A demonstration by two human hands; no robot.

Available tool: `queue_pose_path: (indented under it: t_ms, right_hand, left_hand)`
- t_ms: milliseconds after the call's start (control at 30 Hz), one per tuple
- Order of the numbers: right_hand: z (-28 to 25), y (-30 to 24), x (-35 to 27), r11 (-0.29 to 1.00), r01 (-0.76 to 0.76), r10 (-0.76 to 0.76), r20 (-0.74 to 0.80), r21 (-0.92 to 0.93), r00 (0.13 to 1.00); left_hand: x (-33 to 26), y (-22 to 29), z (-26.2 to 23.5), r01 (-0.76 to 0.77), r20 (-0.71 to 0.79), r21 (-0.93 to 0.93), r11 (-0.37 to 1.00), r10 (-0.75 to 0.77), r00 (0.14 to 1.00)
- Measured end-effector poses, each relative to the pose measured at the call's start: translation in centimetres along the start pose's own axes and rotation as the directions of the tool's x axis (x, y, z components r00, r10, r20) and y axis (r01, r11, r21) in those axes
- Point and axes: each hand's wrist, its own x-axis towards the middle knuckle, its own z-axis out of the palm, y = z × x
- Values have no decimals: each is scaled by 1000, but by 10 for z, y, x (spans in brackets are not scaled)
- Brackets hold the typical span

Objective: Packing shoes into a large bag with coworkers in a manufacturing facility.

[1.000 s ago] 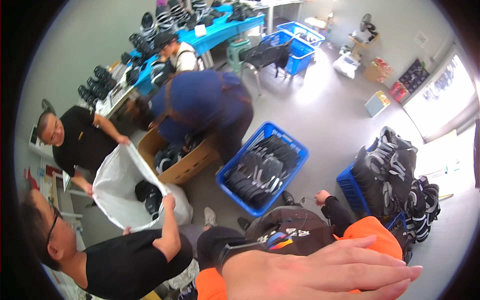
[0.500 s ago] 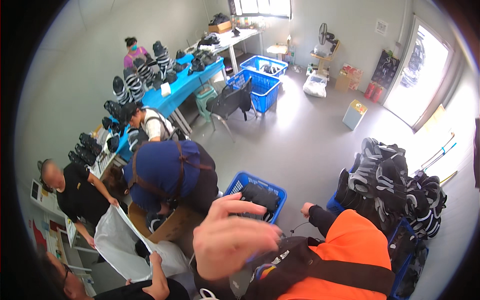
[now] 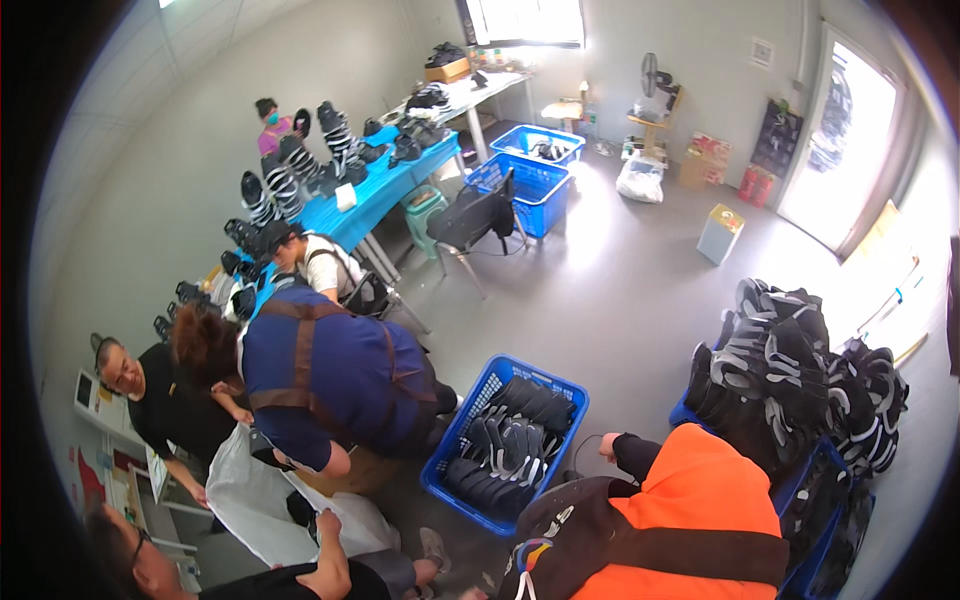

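Observation:
My right hand (image 3: 608, 447) juts out from its black cuff beside the orange garment, with its fingers curled closed. A thin dark cord (image 3: 577, 453) curves beside it; whether the hand grips the cord cannot be made out. The nearest large thing is a blue plastic basket (image 3: 437, 452), filled with rows of black-and-grey shoes (image 3: 507, 445). At the lower edge, only a small patch of skin shows where my left hand (image 3: 473, 594) may be; its fingers are hidden.
A heap of shoes (image 3: 780, 345) rises from blue baskets on the right. At left, two people spread a white sack (image 3: 255, 500) beside a bent-over person in blue (image 3: 340, 370). Behind them stand a blue-covered table (image 3: 350, 215), a chair (image 3: 475, 220) and blue baskets (image 3: 540, 205).
My left hand, raised in front of the basket before, has dropped nearly out of view, uncovering the shoes. The person in blue has shifted over the white sack's side. My view has tilted slightly.

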Motion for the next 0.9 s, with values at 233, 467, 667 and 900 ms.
queue_pose_path:
  t_ms: [233,467,667,900]
  right_hand:
    - [26,-27,31,998,65,-65,100,7,993]
    - [67,-85,89,986,160,-141,290,-41,947]
    - [80,-137,51,960,247,-213,225,-134,951]
    - [69,-115,72,714,629,-543,326,-306,774]
  left_hand:
    - [-147,33,92,286,456,-685,-670,-89,886]
    - [-145,34,137,266,805,-500,-824,-329,494]
    - [-140,37,124,233,761,-562,-793,-386,522]
    - [-152,11,142,298,775,-544,-784,-333,537]
